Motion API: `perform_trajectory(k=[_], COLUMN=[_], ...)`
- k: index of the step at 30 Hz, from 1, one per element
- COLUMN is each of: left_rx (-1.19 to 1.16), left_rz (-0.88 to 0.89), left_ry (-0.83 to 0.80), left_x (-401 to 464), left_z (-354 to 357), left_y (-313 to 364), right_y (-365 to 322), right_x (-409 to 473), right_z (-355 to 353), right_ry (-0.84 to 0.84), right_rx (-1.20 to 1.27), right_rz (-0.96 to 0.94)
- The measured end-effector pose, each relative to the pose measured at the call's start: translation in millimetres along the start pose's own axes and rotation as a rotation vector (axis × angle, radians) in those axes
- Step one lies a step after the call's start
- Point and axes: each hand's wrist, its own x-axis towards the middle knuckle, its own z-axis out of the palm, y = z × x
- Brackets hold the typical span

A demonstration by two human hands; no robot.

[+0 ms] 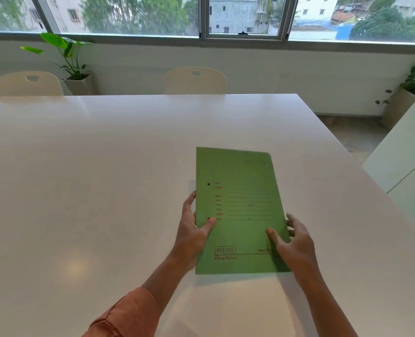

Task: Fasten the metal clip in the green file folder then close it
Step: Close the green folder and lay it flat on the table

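A green file folder (240, 207) lies shut, front cover up, over the white table (92, 178), with red printed lines and two small dark holes near its left edge. My left hand (193, 229) grips the folder's left edge, thumb on the cover and fingers beneath. On the lower right edge my right hand (292, 242) holds it the same way, thumb on top. The near end of the folder seems lifted slightly off the table. The metal clip is hidden inside.
Two pale chairs (195, 80) stand at the table's far side under a wide window. Potted plants (67, 59) sit at the back left and far right. The table's right edge (347, 152) drops to the floor; a white cabinet (405, 152) stands to the right.
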Motion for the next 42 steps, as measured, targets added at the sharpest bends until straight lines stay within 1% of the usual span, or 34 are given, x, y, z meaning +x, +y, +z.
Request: perform_trajectory(k=[3,5,9,13,17,20,24,27,31,34,36,38,42], left_rx=[-0.018,-0.016,0.033,0.172,0.307,0.446,0.565,0.645,0.692,0.771,0.843,0.916,0.975], left_rz=[0.041,0.06,0.112,0.142,0.099,0.079,0.036,0.037,0.024,0.034,0.044,0.032,0.001], left_ry=[0.01,0.058,0.169,0.271,0.373,0.421,0.429,0.431,0.441,0.429,0.413,0.403,0.404], left_x=[15,27,54,78,94,104,116,123,133,138,140,142,141], left_z=[-26,-47,-98,-161,-226,-261,-292,-303,-317,-323,-326,-327,-330], left_y=[23,41,82,116,139,141,134,127,118,116,116,116,116], right_y=[-15,-29,-71,-120,-162,-177,-182,-181,-181,-183,-185,-186,-188], right_x=[3,4,7,14,15,14,11,12,16,18,19,19,12], right_z=[8,21,65,128,195,235,273,288,300,304,306,304,302], right_ry=[-0.147,-0.223,-0.309,-0.343,-0.384,-0.406,-0.404,-0.396,-0.371,-0.332,-0.292,-0.248,-0.192], right_rx=[0.318,0.398,0.434,0.449,0.453,0.45,0.4,0.353,0.301,0.211,0.065,-0.139,-0.431], right_rz=[0.093,0.072,-0.002,-0.058,-0.039,0.008,0.086,0.129,0.102,0.045,-0.034,-0.12,-0.193])
